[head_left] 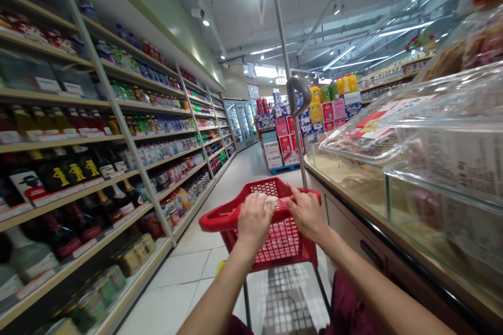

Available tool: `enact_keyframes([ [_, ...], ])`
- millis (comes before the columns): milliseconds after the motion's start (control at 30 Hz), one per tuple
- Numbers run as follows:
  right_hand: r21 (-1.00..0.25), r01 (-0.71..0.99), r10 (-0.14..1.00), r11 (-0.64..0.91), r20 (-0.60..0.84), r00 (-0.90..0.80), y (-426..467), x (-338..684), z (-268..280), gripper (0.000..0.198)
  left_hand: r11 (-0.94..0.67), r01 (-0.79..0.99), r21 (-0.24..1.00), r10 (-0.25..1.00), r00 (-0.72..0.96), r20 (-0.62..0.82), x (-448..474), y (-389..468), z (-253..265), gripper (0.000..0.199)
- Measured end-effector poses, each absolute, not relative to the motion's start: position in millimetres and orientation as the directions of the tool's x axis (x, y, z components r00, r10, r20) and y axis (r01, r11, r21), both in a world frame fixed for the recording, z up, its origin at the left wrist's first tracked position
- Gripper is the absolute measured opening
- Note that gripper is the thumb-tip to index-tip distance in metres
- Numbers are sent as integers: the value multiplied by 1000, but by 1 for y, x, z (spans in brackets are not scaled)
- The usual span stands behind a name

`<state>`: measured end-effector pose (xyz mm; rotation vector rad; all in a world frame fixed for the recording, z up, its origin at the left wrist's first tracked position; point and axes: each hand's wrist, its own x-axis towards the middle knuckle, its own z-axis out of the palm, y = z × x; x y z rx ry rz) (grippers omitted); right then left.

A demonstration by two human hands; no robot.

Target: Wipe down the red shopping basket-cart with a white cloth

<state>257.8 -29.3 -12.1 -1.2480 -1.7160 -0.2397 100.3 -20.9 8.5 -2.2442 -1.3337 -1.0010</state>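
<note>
While your left hand (pixel 255 217) curls over the handle (pixel 281 213) of the red cart (pixel 280 243), something white (pixel 270 201) at its fingertips, your right hand (pixel 308 213) curls there too; the cart stands beside a glass-sided table (pixel 363 186).

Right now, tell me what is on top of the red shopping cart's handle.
Left hand, right hand and an indistinct whitish item; the handle beneath them is hidden.

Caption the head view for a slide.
Left hand and right hand on a red shopping cart between stocked shelves and a counter.
</note>
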Motion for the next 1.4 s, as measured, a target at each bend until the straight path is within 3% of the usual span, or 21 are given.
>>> enact_keyframes([
  [200, -345, 770, 573, 536, 819, -32, -26, 279, -16, 51, -641, 766, -46, 489, 454, 745, 139, -24, 0, 30],
  [400, -391, 715, 558, 580, 830, 2, -29, 268, -18, 51, -345, 927, 144, 614, 107, 782, 63, -15, -1, 33],
  [467, -393, 714, 558, 580, 830, 4, -28, 263, -19, 51, -368, 924, 104, 623, 162, 765, 75, -15, 2, 32],
  [600, -388, 717, 559, 580, 829, -4, -26, 262, -19, 47, -573, 819, -29, 532, 398, 747, 116, -21, 2, 34],
  [667, -388, 714, 560, 583, 828, -7, -27, 264, -20, 45, -601, 799, -37, 498, 411, 763, 105, -20, -1, 32],
  [733, -383, 715, 556, 585, 831, -10, -29, 267, -19, 43, -573, 819, -12, 500, 362, 787, 68, -14, -6, 30],
  [833, -359, 723, 541, 590, 841, -24, -31, 268, -19, 41, -362, 922, 134, 533, 87, 842, 9, -5, -11, 32],
  [900, -361, 728, 534, 582, 845, -8, -31, 268, -20, 41, -319, 924, 212, 530, -11, 848, -3, -3, -13, 33],
  [1067, -405, 726, 545, 556, 837, 49, -29, 270, -21, 41, -556, 826, 94, 498, 240, 833, 26, -12, -16, 31],
  [1133, -399, 730, 548, 555, 836, 40, -30, 272, -21, 40, -555, 830, 53, 504, 285, 815, 19, -12, -17, 31],
  [1200, -384, 738, 537, 555, 843, 35, -31, 271, -23, 39, -455, 885, 98, 545, 190, 816, -1, -9, -18, 31],
  [1300, -380, 746, 507, 546, 859, 66, -31, 266, -25, 38, -283, 918, 278, 540, -87, 837, -14, -4, -18, 36],
  [1400, -386, 744, 491, 545, 867, 89, -30, 265, -26, 38, -396, 887, 238, 541, 16, 841, 13, -7, -17, 33],
])
